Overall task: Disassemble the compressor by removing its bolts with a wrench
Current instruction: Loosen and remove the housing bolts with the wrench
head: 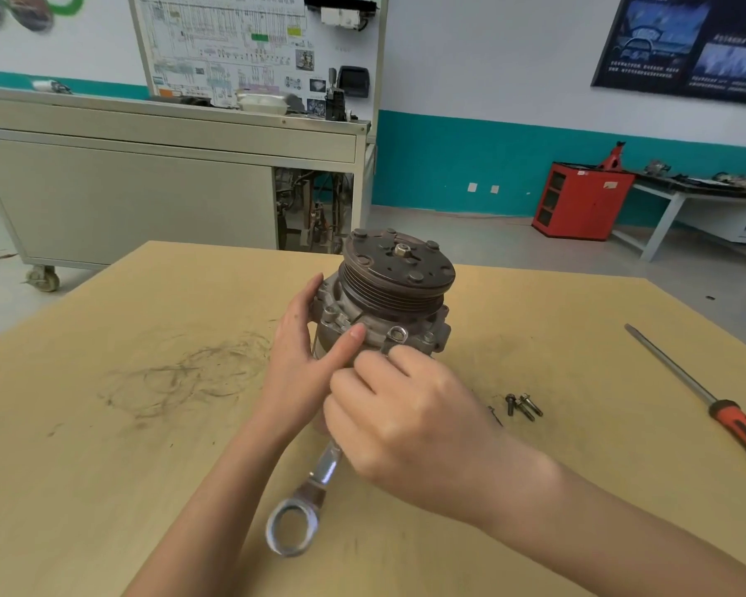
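Now: compressor [399, 290] stands on bench [147, 424], pulley up. Left hand [296, 359] fingers grasp its housing, one laid across the flange. Right hand [405, 420] fingers clenched round wrench [319, 476]; its head sits on a flange bolt [398, 334] just beyond them, ring end trailing behind the palm. Right of those fingers, loose bolts [523, 405]; screwdriver [707, 402] farther right.

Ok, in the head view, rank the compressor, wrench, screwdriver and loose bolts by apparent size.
1. compressor
2. screwdriver and wrench: unsure, the right hand hides part of the wrench, and it lies nearer the camera
3. loose bolts, smallest
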Tool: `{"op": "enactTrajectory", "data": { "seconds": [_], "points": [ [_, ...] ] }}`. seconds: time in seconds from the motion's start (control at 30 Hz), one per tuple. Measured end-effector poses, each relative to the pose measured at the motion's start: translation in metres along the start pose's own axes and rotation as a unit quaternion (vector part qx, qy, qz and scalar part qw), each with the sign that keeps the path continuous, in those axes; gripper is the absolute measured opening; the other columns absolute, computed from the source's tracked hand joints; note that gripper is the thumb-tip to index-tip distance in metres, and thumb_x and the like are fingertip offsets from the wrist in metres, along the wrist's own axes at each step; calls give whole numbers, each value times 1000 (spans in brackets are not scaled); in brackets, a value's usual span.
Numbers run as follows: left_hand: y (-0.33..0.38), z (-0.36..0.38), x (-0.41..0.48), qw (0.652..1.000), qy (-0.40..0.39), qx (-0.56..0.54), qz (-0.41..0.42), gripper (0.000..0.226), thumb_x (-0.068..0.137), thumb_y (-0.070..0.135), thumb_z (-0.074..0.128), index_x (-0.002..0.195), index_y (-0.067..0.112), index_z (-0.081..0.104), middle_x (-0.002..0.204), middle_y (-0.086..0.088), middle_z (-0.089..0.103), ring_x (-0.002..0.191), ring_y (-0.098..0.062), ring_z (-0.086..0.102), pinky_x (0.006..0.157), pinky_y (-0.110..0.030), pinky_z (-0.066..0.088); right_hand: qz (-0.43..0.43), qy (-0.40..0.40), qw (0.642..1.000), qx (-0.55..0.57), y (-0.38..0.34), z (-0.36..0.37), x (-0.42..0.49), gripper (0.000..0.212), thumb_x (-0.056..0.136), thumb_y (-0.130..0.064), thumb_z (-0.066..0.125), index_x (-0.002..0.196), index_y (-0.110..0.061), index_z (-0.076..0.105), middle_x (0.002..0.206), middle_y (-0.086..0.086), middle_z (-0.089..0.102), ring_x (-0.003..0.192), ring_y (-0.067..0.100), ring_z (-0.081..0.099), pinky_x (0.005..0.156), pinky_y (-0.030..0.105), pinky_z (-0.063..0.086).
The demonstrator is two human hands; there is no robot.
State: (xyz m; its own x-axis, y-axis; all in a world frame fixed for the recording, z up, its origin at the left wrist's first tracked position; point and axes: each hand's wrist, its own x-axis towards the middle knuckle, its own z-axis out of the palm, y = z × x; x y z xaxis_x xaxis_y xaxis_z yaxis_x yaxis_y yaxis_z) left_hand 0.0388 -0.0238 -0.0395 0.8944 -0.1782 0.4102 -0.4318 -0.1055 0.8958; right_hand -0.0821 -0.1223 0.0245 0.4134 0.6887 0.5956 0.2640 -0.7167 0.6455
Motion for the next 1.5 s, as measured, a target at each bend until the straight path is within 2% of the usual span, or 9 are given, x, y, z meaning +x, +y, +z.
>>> {"op": "enactTrajectory", "data": {
  "seconds": [0.27, 0.37, 0.57, 0.7, 0.8, 0.97, 1.07, 1.27, 1.5],
  "points": [
    [8, -3, -7, 999, -7, 31, 9, 82, 74, 57, 59, 148, 32, 31, 144, 9, 44, 130, -1, 39, 111, -32, 34, 92, -56, 945, 309, 74, -4, -55, 30, 90, -34, 52, 95, -18, 76, 77, 2, 59, 67, 13, 50, 57, 18, 42],
    [9, -3, -7, 1000, -5, 30, 5, 78, 77, 54, 58, 147, 34, 30, 146, 11, 42, 133, -2, 38, 113, -39, 34, 188, -112, 815, 537, 94, 12, -84, 27, 88, -28, 57, 112, -31, 68, 93, -8, 57, 81, 8, 54, 70, 13, 41],
    [12, -3, -9, 1000, -8, 30, 1, 85, 71, 64, 57, 146, 36, 30, 146, 12, 42, 133, -4, 39, 113, -42, 35, 315, -92, 504, 799, 104, 53, -94, 27, 83, -12, 59, 103, -21, 74, 121, 9, 60, 95, 26, 59, 76, 36, 50],
    [14, -4, -10, 999, -9, 33, -1, 90, 67, 69, 53, 147, 35, 30, 146, 12, 42, 134, -4, 38, 113, -40, 34, 404, 19, 421, 812, 101, 55, -83, 27, 87, -4, 52, 96, -12, 76, 109, 17, 69, 88, 30, 70, 72, 27, 57],
    [14, -4, -10, 999, -8, 38, -1, 91, 66, 71, 51, 147, 35, 31, 143, 12, 44, 131, -2, 39, 112, -36, 34, 453, 43, 483, 748, 95, 33, -72, 27, 83, -11, 50, 93, -10, 75, 99, 15, 72, 84, 32, 71, 69, 23, 57],
    [14, -4, -8, 999, -6, 35, -2, 86, 68, 67, 55, 145, 36, 32, 144, 13, 44, 132, -3, 39, 112, -38, 34, 353, -47, 766, 535, 73, -14, -49, 19, 82, -24, 68, 100, -22, 75, 104, -14, 71, 99, -2, 64, 82, 9, 48],
    [15, -4, -9, 999, -5, 36, -1, 86, 68, 67, 54, 145, 35, 33, 143, 12, 45, 131, -4, 40, 112, -38, 35, 266, -18, 883, 386, 50, -16, -36, 20, 82, -17, 65, 99, -11, 74, 105, -3, 70, 100, -1, 61, 88, 8, 44],
    [14, -5, -9, 999, -5, 42, 4, 78, 75, 55, 60, 146, 34, 34, 142, 12, 46, 131, -5, 41, 112, -40, 35, 212, 79, 965, 132, 10, -2, -29, 16, 82, -10, 70, 92, 2, 73, 90, 12, 72, 77, 22, 70, 63, 27, 56],
    [14, -4, -8, 999, -11, 38, 0, 79, 75, 54, 61, 146, 34, 33, 142, 13, 46, 132, -7, 41, 112, -40, 35, 207, 88, 974, 33, -5, 6, -21, 20, 90, -19, 63, 86, -3, 74, 78, 10, 70, 64, 20, 66, 56, 24, 49]
  ]
}}
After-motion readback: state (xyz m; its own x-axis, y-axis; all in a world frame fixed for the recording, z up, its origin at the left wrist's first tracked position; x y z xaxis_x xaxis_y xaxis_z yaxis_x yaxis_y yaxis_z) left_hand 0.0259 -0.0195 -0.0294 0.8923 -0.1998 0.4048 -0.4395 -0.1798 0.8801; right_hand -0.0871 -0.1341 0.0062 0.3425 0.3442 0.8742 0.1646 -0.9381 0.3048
